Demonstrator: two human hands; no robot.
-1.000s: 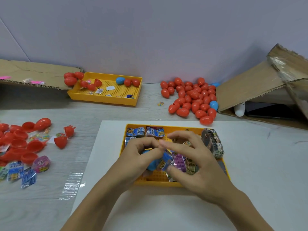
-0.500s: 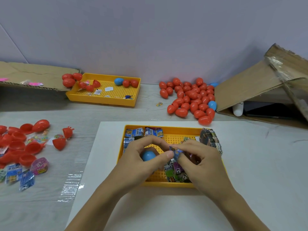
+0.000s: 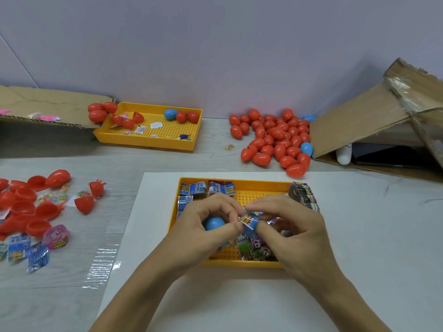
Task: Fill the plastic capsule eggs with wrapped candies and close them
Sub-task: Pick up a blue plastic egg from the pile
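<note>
Blue egg (image 3: 214, 223) in L hand (image 3: 203, 226), candy pkt (image 3: 249, 220) btwn both hands' fingers (image 3: 260, 227)

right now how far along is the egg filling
Done: a pile of closed red eggs lies by the wall. In hand: the left hand holds a blue egg while the right hand pinches a blue candy packet beside it. Left: open red egg halves at far left and wrapped candies in the near yellow tray.

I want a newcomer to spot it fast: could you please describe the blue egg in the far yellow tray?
Look to the back of the table, where a yellow tray sits against the wall beside a flat cardboard sheet. In its far right corner lies the blue egg, beside two red eggs; it is the only blue thing there.
</note>
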